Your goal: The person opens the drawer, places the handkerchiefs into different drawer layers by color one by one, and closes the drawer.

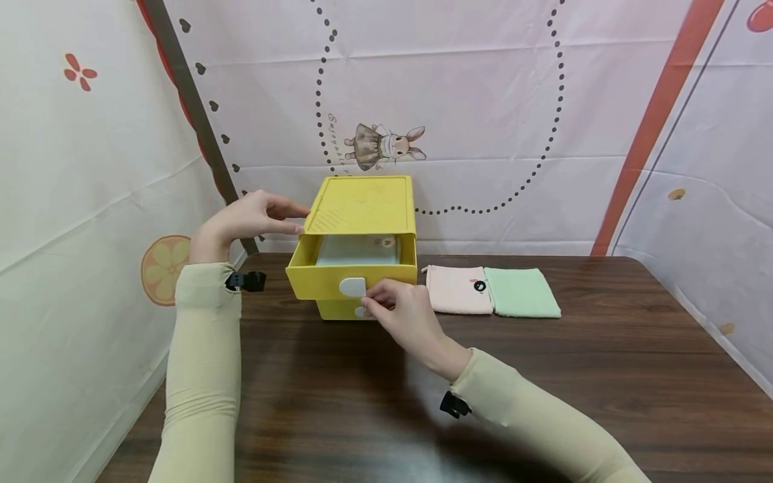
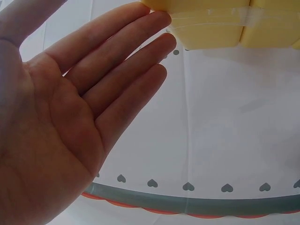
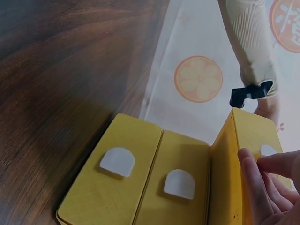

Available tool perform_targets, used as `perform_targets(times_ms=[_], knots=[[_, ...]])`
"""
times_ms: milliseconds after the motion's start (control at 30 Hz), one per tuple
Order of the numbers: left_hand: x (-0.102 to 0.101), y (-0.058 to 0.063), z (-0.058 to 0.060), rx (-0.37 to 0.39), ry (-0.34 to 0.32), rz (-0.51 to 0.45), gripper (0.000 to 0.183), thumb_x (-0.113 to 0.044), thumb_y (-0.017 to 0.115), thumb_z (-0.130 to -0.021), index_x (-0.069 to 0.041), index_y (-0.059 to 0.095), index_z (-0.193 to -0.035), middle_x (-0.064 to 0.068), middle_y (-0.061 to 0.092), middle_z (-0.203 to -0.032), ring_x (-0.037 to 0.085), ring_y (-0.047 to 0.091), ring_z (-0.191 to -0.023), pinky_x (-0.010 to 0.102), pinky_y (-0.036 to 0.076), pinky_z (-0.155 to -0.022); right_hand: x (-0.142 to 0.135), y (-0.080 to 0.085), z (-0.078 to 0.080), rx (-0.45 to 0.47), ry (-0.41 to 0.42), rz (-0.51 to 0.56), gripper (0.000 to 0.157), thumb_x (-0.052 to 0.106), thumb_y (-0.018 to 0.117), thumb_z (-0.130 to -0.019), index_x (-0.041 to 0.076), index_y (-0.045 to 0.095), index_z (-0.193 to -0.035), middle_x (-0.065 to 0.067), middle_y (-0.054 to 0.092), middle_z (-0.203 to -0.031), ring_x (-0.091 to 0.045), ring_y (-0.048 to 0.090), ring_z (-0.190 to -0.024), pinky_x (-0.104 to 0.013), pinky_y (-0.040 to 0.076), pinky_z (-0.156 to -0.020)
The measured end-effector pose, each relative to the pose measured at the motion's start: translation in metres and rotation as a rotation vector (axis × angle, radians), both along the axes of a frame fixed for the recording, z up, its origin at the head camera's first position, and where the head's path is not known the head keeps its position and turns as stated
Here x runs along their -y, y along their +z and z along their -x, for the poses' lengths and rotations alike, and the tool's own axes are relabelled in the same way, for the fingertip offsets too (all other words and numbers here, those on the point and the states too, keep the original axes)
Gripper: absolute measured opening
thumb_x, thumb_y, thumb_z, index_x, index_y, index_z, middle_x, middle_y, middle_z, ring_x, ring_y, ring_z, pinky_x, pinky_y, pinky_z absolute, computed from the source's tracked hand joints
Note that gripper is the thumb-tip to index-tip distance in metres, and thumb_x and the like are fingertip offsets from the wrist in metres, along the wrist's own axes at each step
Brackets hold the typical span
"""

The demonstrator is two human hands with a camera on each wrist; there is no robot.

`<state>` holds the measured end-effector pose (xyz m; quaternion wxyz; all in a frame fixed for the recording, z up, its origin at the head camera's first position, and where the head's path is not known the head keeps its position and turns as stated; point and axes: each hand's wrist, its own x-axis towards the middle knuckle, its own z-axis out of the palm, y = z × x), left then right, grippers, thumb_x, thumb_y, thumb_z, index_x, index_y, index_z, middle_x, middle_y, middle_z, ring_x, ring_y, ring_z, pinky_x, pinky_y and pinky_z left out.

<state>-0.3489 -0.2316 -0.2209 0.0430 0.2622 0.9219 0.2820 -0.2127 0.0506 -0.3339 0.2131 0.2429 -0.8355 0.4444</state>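
Two hands, head view: the left hand [image 1: 256, 218] is loosely spread at 10 o'clock of the yellow box [image 1: 362, 201], fingertips touching its upper side edge; the right hand [image 1: 407, 315], at 5 o'clock, has thumb and fingers bent together in a pinch on the top drawer [image 1: 317, 278].
Yellow box, head view: stands upright at the far side of the bench [image 1: 574, 376], top drawer pulled out toward 6 o'clock.
Inside the drawer, head view: a pale flat thing [image 1: 347, 251] with small prints near its 2 o'clock corner.
White handle, head view: on the drawer front, the handle [image 1: 352, 287] sits just beside the right fingertips.
Pouches, head view: a pink pouch [image 1: 455, 290] and a green pouch [image 1: 523, 293] lie side by side toward 4 o'clock of the box.
Rabbit, head view: a rabbit print [image 1: 374, 144] on the cloth [image 1: 483, 100], at 12 o'clock.
Left palm, left wrist view: at 9 o'clock, four fingers long and nearly straight, tips reaching the box at 1 o'clock.
Right grip, right wrist view: at 4 o'clock, fingertips at the drawer's lower front edge; whether they touch the handle, I cannot tell.
Shut drawers, right wrist view: two lower drawers [image 3: 108, 187] toward 7 o'clock, each with a white handle.
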Motion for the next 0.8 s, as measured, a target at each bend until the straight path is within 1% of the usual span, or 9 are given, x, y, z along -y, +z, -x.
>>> perform_targets(times_ms=[433,600,800], knots=[[0.000,-0.001,0.002,-0.004,0.004,0.005,0.051,-0.045,0.072,-0.081,-0.022,0.064,-0.125,0.003,0.061,-0.128,0.020,0.057,-0.115,0.048,0.047,-0.093,0.002,-0.002,0.020,-0.027,-0.030,0.057,0.006,0.015,0.071,-0.085,0.010,0.071,-0.083,0.003,0.073,-0.075,-0.002,0.067,-0.065,-0.017,0.052,-0.062],[0.000,-0.001,0.002,-0.005,0.007,0.008,0.051,-0.046,0.072,-0.081,-0.023,0.064,-0.125,0.002,0.061,-0.129,0.019,0.057,-0.114,0.047,0.047,-0.092,0.003,-0.003,0.026,-0.012,-0.019,0.084,0.008,0.016,0.069,-0.087,0.009,0.071,-0.083,0.002,0.072,-0.073,-0.002,0.066,-0.063,-0.017,0.052,-0.059],[0.000,-0.001,0.002,-0.001,0.018,0.009,0.051,-0.046,0.073,-0.080,-0.023,0.064,-0.125,0.003,0.060,-0.130,0.019,0.057,-0.115,0.047,0.046,-0.093,0.004,-0.002,0.031,0.002,-0.028,0.083,0.009,0.017,0.068,-0.087,0.010,0.071,-0.083,0.003,0.072,-0.072,0.000,0.065,-0.061,-0.018,0.051,-0.057]])
